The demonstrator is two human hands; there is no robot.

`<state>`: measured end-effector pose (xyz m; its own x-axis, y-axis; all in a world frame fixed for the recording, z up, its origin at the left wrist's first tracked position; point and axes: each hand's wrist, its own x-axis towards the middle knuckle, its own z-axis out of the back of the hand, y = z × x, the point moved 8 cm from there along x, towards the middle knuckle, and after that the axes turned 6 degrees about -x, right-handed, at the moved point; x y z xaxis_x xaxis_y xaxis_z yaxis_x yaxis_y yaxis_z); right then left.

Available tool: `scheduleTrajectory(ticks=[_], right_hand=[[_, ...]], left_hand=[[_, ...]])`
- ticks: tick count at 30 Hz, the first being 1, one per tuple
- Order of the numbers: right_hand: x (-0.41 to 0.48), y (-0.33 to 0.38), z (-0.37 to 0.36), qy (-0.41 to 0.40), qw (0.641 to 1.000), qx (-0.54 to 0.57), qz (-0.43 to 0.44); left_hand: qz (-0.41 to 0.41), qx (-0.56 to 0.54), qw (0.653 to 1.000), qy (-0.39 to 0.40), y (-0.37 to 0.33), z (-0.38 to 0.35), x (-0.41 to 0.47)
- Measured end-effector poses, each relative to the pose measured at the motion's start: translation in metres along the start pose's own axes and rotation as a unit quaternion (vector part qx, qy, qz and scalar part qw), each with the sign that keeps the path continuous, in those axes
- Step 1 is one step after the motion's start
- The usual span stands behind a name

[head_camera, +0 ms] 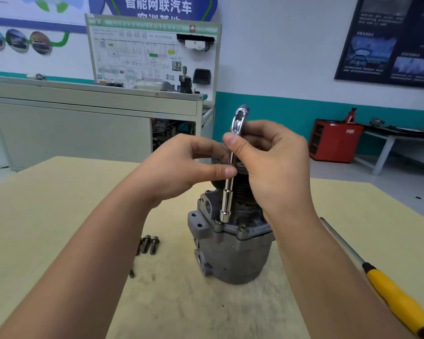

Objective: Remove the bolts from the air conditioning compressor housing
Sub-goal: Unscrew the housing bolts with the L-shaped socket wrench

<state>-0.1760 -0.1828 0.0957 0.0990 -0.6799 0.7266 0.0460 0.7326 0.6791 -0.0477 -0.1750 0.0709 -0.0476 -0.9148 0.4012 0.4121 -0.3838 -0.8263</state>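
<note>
A grey metal compressor housing (233,250) stands upright on the tan table (59,192). A chrome socket wrench (229,187) stands nearly vertical, its socket end seated on a bolt at the housing's top flange. My right hand (272,165) grips the wrench near its upper end, thumb against the shaft. My left hand (184,165) pinches the shaft lower down with thumb and fingers. Another bolt (242,228) sits in the flange to the right of the socket. Three loose bolts (147,244) lie on the table left of the housing.
A yellow-handled screwdriver (387,289) lies along the table's right side by my right forearm. A small dark bolt (132,273) lies near my left forearm. Behind the table stand a grey cabinet (83,128) with a training board and a red tool box (333,140).
</note>
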Motion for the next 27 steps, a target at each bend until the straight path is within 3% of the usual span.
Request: scheduleTrajectory(ticks=[27], right_hand=[[-0.004, -0.0003, -0.0005, -0.034, 0.996, -0.077, -0.002]], left_hand=[[-0.041, 0.012, 0.999, -0.004, 0.0029, 0.003, 0.0003]])
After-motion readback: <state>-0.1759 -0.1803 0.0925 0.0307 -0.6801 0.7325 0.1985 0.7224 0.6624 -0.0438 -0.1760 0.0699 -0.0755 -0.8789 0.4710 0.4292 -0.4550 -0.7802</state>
